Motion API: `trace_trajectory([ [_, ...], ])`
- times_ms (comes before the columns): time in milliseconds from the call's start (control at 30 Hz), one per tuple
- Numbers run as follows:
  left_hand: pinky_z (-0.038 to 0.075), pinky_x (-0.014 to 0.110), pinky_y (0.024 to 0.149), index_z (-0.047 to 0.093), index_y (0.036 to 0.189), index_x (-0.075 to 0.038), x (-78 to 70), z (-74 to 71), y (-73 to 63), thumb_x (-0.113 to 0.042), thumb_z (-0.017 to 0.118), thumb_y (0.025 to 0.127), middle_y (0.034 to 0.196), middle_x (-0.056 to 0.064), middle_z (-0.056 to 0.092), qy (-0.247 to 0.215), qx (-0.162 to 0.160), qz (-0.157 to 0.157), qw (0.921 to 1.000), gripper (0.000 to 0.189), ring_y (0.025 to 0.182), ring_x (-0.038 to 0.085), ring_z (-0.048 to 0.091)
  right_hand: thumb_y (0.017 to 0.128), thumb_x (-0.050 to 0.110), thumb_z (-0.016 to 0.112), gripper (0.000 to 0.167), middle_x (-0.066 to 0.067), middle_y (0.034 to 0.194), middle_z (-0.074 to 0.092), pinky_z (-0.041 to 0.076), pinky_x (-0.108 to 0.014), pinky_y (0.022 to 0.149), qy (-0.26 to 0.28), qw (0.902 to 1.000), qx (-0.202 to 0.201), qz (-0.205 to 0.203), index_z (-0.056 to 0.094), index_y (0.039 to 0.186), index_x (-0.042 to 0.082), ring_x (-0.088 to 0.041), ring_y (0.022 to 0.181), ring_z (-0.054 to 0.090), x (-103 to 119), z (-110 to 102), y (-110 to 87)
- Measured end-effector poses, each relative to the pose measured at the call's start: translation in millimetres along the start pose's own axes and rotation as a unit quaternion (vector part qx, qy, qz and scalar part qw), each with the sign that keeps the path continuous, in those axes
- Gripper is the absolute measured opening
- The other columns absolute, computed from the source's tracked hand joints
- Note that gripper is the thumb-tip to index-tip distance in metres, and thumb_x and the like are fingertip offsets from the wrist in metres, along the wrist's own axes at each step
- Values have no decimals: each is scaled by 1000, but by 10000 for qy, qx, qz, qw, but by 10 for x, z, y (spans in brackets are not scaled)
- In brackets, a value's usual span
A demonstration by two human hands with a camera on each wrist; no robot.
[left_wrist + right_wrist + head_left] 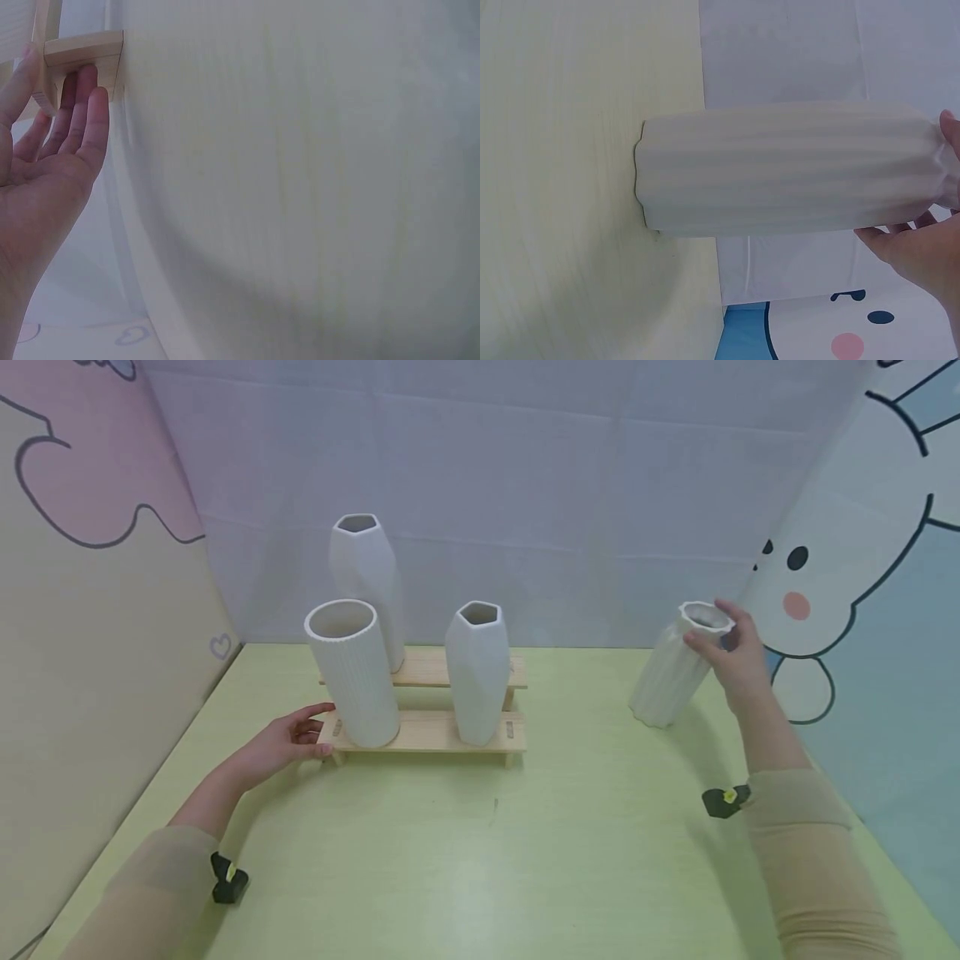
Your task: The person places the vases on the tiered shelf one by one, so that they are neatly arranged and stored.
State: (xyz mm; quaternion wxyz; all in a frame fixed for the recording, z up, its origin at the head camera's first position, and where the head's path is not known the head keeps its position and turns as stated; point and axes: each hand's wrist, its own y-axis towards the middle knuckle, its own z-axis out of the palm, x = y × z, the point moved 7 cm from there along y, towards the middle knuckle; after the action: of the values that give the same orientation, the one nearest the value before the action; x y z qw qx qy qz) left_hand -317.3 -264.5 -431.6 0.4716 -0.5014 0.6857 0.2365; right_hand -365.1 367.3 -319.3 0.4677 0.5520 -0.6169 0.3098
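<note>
My right hand grips a white ribbed vase around its neck, just below the scalloped rim. In the right wrist view the fluted vase body spans the middle; whether its base touches the table I cannot tell. My left hand holds the left end of a two-step wooden stand. Seen from the left wrist, its fingers curl under the board. On the lower step stand a wide ribbed vase and a faceted vase. A taller faceted vase stands on the upper step behind.
The pale green table meets a white cloth backdrop at its rear edge. Cartoon-printed panels rise on both sides, and the right panel is close to my right hand. A black device is strapped at each wrist.
</note>
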Motion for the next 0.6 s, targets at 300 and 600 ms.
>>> trace_trajectory([
  [300,48,22,85,28,147,-11,-3,0,6,-26,72,84,125,20,55,17,5,-2,10000,78,108,13,57,88,36,65,75,0,157,16,16,-48,114,63,9999,-78,29,19,148,36,-22,145,11,-28,5,11],
  [600,48,23,85,27,147,-10,4,1,4,-25,71,85,126,22,54,1,13,32,10000,78,107,11,57,86,39,66,75,1,156,20,18,-44,115,36,9995,-222,199,22,147,37,-21,145,15,-4,11,-4],
])
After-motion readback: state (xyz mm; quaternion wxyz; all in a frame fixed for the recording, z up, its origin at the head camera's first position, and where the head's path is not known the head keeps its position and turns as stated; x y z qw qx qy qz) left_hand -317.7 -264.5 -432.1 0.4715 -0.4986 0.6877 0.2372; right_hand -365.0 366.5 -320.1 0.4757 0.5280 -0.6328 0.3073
